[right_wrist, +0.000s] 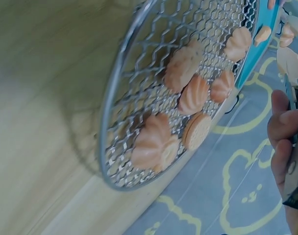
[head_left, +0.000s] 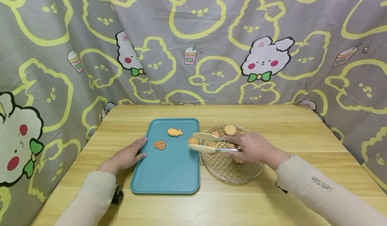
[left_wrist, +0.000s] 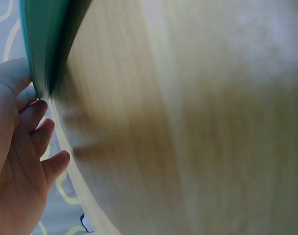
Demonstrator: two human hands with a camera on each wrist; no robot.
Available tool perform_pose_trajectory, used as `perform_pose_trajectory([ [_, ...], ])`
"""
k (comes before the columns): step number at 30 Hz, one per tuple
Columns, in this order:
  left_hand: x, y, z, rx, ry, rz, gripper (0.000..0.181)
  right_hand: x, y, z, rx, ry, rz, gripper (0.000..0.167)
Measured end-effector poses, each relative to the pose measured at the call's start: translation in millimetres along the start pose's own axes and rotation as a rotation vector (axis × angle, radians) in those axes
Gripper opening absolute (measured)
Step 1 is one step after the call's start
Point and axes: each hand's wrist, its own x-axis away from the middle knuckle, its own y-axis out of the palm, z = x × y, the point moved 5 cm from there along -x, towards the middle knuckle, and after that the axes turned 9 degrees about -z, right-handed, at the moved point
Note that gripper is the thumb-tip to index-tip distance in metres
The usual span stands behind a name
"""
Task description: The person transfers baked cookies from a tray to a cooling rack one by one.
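My right hand (head_left: 255,148) grips a pair of tongs (head_left: 202,148) with metal arms and cream tips. Between the tips sits a small ridged biscuit (head_left: 193,141), held over the right side of the blue tray (head_left: 169,175). On that tray lie a fish-shaped biscuit (head_left: 174,132) and a pretzel (head_left: 160,145). My left hand (head_left: 125,157) rests at the tray's left edge, fingertips touching the rim; the left wrist view shows its fingers (left_wrist: 41,137) loosely bent beside it. Right of the tray, a round wire rack (head_left: 235,174) bears several biscuits, partly hidden under my right hand.
A round biscuit (head_left: 230,130) sits near the rack's far side. The right wrist view shows ridged biscuits (right_wrist: 151,139) and a round sandwich biscuit (right_wrist: 197,131) on the mesh. A patterned curtain (head_left: 211,44) hangs behind the wooden table (head_left: 257,206).
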Motion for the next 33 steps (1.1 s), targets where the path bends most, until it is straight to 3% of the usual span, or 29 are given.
perform_pose_trajectory([
  [21, 0.4, -0.6, 2.5, 0.011, 0.002, -0.009, 0.068, 42.4, -7.3, 32.2, 0.004, 0.031, 0.034, 0.058],
  [33, 1.2, -1.4, 2.7, 0.013, 0.002, -0.009, 0.067, 61.3, -5.2, 45.8, 0.005, 0.069, -0.023, 0.062],
])
